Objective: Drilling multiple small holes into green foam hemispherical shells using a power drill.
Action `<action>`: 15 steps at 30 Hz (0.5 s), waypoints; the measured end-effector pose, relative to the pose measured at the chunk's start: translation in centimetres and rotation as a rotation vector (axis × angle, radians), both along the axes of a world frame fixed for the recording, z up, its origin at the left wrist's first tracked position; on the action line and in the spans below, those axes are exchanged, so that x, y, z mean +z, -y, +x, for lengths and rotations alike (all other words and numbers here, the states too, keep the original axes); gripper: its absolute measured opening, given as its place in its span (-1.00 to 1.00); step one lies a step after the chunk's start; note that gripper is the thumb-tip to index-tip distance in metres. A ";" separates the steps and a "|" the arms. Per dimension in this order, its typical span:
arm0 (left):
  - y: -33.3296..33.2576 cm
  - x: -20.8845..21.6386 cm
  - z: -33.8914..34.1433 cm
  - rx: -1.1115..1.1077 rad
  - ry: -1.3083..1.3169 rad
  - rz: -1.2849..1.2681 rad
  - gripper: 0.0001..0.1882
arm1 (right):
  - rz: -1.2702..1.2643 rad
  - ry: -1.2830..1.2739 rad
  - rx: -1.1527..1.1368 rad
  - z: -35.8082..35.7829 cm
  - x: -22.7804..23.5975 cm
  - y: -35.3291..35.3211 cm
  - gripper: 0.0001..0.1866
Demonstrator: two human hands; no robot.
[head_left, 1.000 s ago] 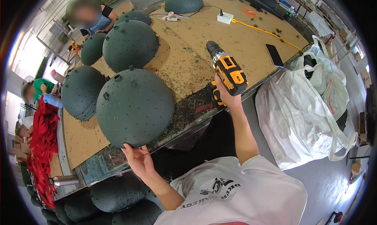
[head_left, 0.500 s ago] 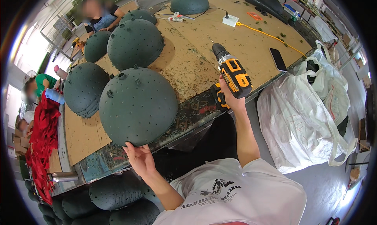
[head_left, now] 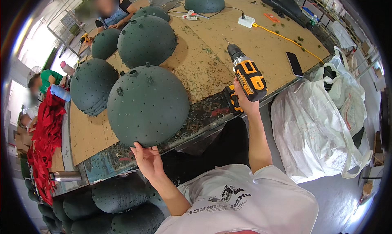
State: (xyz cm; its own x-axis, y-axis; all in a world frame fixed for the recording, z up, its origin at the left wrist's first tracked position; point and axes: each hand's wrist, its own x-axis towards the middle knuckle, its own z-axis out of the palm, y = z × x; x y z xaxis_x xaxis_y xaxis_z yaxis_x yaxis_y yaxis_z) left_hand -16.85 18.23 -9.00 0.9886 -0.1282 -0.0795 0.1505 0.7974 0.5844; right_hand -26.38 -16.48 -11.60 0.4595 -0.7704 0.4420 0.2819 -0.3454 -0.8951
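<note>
A dark green plastic dome (head_left: 149, 107), dotted with small holes and with short stubs near its top, rests on the table in front of me. My left hand (head_left: 149, 160) grips its near rim, thumb on the outer face and the other fingers partly hidden beneath the edge. To the right, my right hand (head_left: 246, 99) is wrapped round the handle of a yellow-and-black cordless drill (head_left: 250, 76). The drill's bit points up and away over the table, apart from the dome. Stacked domes (head_left: 93, 87) stand just left of the one I hold.
More domes (head_left: 147, 42) stand farther back, near a seated person (head_left: 112, 13). A phone (head_left: 294, 64), a white power strip (head_left: 246, 21) and a yellow cord lie at the right. White sacks (head_left: 318, 123) stand beside the table. Red fabric strips (head_left: 47, 136) and a metal bottle (head_left: 66, 176) are at left.
The whole view has shifted slightly, the scene sliding a little right and up. Both hands keep the same holds on the dome and the drill.
</note>
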 end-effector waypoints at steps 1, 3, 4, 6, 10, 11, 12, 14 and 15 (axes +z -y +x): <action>0.0 0.0 0.0 -0.010 0.009 -0.006 -0.55 | 0.016 0.007 0.021 -0.1 0.0 0.1 -0.78; 0.2 -0.1 0.0 -0.019 0.017 -0.013 -0.55 | 0.018 -0.002 0.023 -0.2 0.1 0.2 -0.78; 0.3 -0.1 0.1 -0.018 0.014 -0.011 -0.55 | 0.022 -0.008 0.023 -0.3 0.0 0.2 -0.78; 0.3 -0.2 0.1 -0.015 0.011 -0.009 -0.56 | 0.008 -0.016 0.003 -0.4 0.0 0.2 -0.79; 0.4 -0.3 0.2 -0.033 0.023 -0.010 -0.57 | 0.009 -0.001 -0.002 -0.6 0.1 0.3 -0.80; 0.5 -0.3 0.2 -0.035 0.028 -0.008 -0.58 | 0.009 0.000 0.000 -0.6 0.2 0.3 -0.80; 0.5 -0.3 0.3 -0.033 0.029 -0.008 -0.58 | 0.030 -0.007 0.001 -0.7 0.3 0.3 -0.80; 0.9 -0.1 0.2 -0.021 0.014 -0.016 -0.58 | 0.052 -0.014 0.006 -0.7 0.3 0.4 -0.80; 0.8 0.0 0.2 -0.014 0.016 -0.014 -0.58 | 0.042 -0.016 0.001 -0.6 0.3 0.4 -0.80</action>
State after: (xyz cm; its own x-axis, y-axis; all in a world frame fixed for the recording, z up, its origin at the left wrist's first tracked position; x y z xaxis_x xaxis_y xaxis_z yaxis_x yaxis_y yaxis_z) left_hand -16.67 17.41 -8.96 0.9878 -0.1433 -0.0618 0.1525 0.8036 0.5752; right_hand -26.96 -16.86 -11.31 0.4670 -0.7876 0.4019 0.2677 -0.3072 -0.9132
